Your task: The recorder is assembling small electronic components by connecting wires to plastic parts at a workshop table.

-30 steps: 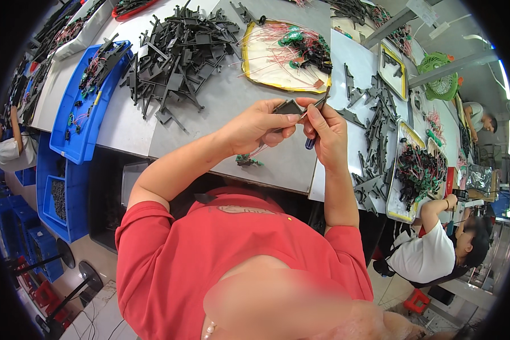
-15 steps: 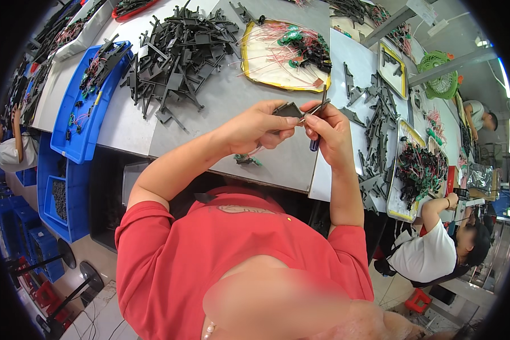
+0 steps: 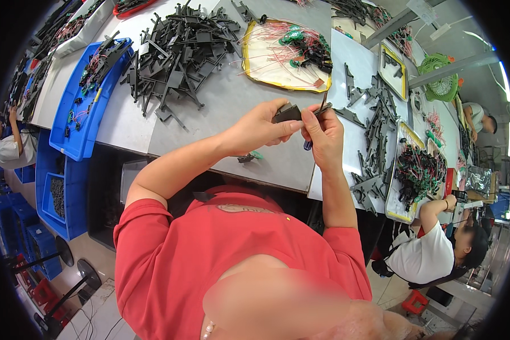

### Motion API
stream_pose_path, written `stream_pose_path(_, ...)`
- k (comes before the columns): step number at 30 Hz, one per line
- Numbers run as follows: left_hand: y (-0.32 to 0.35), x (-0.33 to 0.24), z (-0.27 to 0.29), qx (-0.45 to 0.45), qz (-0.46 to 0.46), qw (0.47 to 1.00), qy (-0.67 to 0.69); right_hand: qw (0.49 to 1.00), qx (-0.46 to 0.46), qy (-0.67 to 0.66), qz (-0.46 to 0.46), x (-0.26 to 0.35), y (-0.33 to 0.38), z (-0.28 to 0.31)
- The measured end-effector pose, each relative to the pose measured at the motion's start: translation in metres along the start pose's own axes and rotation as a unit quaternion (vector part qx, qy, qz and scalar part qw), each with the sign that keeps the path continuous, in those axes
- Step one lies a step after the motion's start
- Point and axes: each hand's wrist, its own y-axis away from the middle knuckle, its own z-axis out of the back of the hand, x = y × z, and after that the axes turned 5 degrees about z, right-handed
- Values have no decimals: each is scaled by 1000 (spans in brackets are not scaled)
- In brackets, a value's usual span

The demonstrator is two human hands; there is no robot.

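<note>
My left hand (image 3: 266, 124) is closed round a dark grey plastic part (image 3: 288, 113), which has a flat, box-like end. Beside it, my right hand (image 3: 324, 136) is closed too, its thumb and fingertips pressed in near the part's other end. A blue-handled tool (image 3: 307, 145) pokes out below the right fingers; its tip is hidden. A thin dark piece sticks up above that hand, and I cannot make out whether it belongs to the part. On the table (image 3: 280, 167) just below the hands lies a small cluster of black and green pieces (image 3: 249, 157).
A heap of dark plastic parts (image 3: 178, 56) lies at the far left, next to a blue bin (image 3: 73, 136). A yellow-edged tray (image 3: 255, 62) holds wired green and black pieces. More parts (image 3: 377, 124) and another tray (image 3: 401, 214) are at right, near a co-worker (image 3: 425, 255).
Both hands have drawn closer together and the right thumb now presses nearer the part. The plastic part has tilted in my left hand. Less of the blue handle shows.
</note>
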Motion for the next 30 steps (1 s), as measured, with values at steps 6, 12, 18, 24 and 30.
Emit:
stream_pose_path(6, 1, -2, 4, -25, -3, 998, -56, 998, 27, -53, -17, -4, -2, 3)
stream_pose_path(12, 2, -6, 2, -33, 0, 996, -81, 999, 7, 26, 25, -8, 2, -1)
stream_pose_path(18, 0, 1, 2, -78, 0, 992, -94, 999, 4, 39, 11, -9, 0, 3)
stream_pose_path(24, 1, -1, 4, -83, -18, 992, -96, 993, 37, 108, 18, 0, 7, 5)
stream_pose_path(30, 1, -3, 1, -110, -31, 983, -145, 986, 14, 158, 46, 2, 9, 3)
